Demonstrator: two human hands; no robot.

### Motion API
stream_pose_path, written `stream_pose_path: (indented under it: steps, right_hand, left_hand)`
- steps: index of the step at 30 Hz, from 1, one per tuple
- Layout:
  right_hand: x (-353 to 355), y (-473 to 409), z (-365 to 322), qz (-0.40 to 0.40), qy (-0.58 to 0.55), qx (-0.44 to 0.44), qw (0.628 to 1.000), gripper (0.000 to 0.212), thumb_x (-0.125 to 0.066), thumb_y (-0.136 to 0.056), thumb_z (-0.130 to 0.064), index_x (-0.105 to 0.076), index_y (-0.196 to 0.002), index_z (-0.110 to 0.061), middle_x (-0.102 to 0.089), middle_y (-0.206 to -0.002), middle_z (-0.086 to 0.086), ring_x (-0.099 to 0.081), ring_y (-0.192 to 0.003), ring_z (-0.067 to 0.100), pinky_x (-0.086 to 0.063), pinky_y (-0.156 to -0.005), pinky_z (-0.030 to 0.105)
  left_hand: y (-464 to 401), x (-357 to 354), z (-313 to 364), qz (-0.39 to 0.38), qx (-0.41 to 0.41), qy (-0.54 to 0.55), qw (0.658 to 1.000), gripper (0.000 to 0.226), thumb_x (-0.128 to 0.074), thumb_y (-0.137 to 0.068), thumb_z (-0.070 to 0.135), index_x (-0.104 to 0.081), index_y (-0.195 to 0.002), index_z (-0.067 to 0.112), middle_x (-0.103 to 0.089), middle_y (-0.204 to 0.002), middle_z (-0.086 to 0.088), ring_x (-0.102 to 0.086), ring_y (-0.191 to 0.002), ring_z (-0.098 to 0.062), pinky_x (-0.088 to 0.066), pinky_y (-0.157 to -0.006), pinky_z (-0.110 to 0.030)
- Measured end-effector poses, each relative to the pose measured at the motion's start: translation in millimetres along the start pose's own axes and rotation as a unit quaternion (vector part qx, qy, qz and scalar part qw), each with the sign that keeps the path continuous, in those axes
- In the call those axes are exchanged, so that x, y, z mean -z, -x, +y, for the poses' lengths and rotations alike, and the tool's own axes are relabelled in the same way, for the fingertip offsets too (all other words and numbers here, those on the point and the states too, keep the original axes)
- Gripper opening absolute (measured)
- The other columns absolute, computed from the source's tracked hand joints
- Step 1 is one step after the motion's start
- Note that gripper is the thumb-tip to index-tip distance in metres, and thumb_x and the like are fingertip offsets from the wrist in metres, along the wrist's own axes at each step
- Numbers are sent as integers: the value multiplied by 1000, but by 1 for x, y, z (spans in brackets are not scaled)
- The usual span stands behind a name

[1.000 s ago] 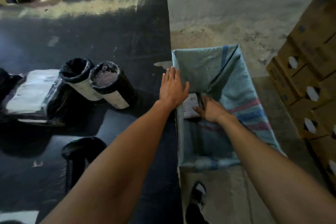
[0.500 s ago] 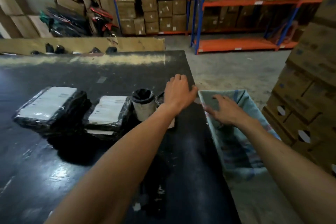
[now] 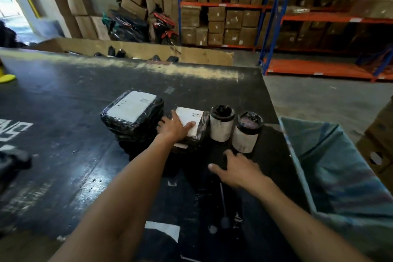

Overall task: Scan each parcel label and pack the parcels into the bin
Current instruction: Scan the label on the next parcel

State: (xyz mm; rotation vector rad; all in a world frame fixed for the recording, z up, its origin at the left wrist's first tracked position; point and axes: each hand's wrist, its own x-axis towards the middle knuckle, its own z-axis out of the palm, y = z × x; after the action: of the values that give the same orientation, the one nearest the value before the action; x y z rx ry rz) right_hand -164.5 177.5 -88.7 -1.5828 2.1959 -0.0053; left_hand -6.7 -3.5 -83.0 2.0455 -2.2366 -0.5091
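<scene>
Four black-wrapped parcels with white labels stand in a row on the black table (image 3: pixel 63 112): a large flat parcel (image 3: pixel 131 110), a small flat parcel (image 3: pixel 191 116), and two upright cylinder parcels (image 3: pixel 221 128) (image 3: pixel 246 136). My left hand (image 3: pixel 174 127) lies on top of the small flat parcel, fingers spread. My right hand (image 3: pixel 238 169) hovers low over a dark object just in front of the cylinders, fingers apart; what lies under it is hidden. The bin, a blue-green woven sack (image 3: pixel 302 168), hangs open at the table's right edge.
A thin dark cord (image 3: pixel 222 202) runs on the table below my right hand. A blurred black object (image 3: pixel 12 161) sits at the left edge. Cardboard boxes (image 3: pixel 378 149) stand right of the sack. A long cardboard tray (image 3: pixel 191 54) borders the table's far side, with shelving behind.
My right hand left the sack and came over the table in front of the cylinders. My left hand moved from the table's right edge onto the small flat parcel. The view tilted up.
</scene>
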Motion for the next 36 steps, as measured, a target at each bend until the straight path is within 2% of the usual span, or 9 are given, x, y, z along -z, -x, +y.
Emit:
stream_pose_path:
  steps: [5, 8, 10, 12, 15, 18, 23, 29, 36]
  right_hand:
    - [-38, 2, -2, -27, -148, -63, 987, 85, -64, -88, -69, -28, -158, -38, -47, -151, 17, -49, -138, 39, -46, -112, 46]
    - [-44, 4, 0, -20, -278, -99, 955, 90, -76, -80, -60, -32, -157, -42, -55, -148, 6, -56, -132, 31, -62, -90, 43]
    - [-51, 4, 3, -20, -368, -110, 923, 90, -83, -75, -55, -40, -153, -41, -58, -143, 1, -64, -123, 27, -64, -84, 42]
    - [-58, 3, 6, -12, -452, -106, 886, 77, -87, -76, -45, -50, -143, -39, -65, -132, 2, -72, -105, 25, -65, -82, 43]
    - [-55, 4, 6, 2, -563, -104, 820, 50, -82, -84, -32, -57, -127, -35, -74, -91, 7, -66, -55, 19, -56, -50, 32]
    - [-32, 1, 6, 56, -598, -75, 796, 35, -78, -89, -32, -60, -118, -36, -75, -76, 3, -58, -46, 16, -47, -43, 27]
    - [23, 8, -5, 136, -599, 18, 789, 30, -76, -91, -41, -60, -116, -34, -73, -73, 3, -60, -47, 15, -49, -42, 28]
    - [53, 14, -29, 149, -541, 78, 824, 46, -76, -86, -50, -54, -125, -39, -75, -83, 7, -64, -54, 18, -54, -50, 32]
    - [53, 18, -47, 172, -518, 109, 831, 54, -73, -77, -58, -52, -124, -40, -74, -86, 9, -64, -50, 16, -54, -48, 31]
  left_hand:
    - [-17, 17, -5, -77, 3, -4, 997, 129, -58, -70, 86, 18, -158, 31, -23, -160, -27, -32, -142, -45, -30, -114, -51]
    - [-19, 26, -5, -110, -5, -7, 994, 136, -66, -59, 88, 12, -158, 37, -27, -163, -14, -32, -145, -41, -31, -116, -53]
    - [-13, 24, -3, -86, -1, 4, 996, 136, -69, -54, 89, 4, -158, 41, -28, -161, -20, -32, -143, -44, -31, -114, -54]
    - [-4, 19, 1, -51, 8, 45, 998, 135, -75, -51, 85, -2, -157, 45, -31, -154, -29, -39, -137, -44, -37, -107, -49]
    - [9, 13, 3, 2, 6, 88, 996, 129, -80, -52, 79, -10, -156, 46, -36, -145, -29, -51, -123, -42, -44, -97, -43]
    - [18, 2, -2, 41, -11, 163, 986, 118, -82, -54, 75, -22, -152, 50, -37, -141, -24, -55, -115, -43, -44, -95, -42]
    - [36, -15, -18, 108, -21, 256, 960, 103, -83, -58, 69, -29, -144, 61, -39, -138, -17, -59, -111, -41, -46, -94, -41]
    - [59, -24, -32, 138, -28, 285, 948, 104, -80, -55, 73, -25, -143, 65, -41, -131, -13, -62, -105, -38, -46, -84, -37]
    - [71, -24, -44, 168, -17, 304, 938, 103, -81, -56, 71, -25, -141, 66, -40, -138, -18, -62, -107, -38, -51, -92, -44]
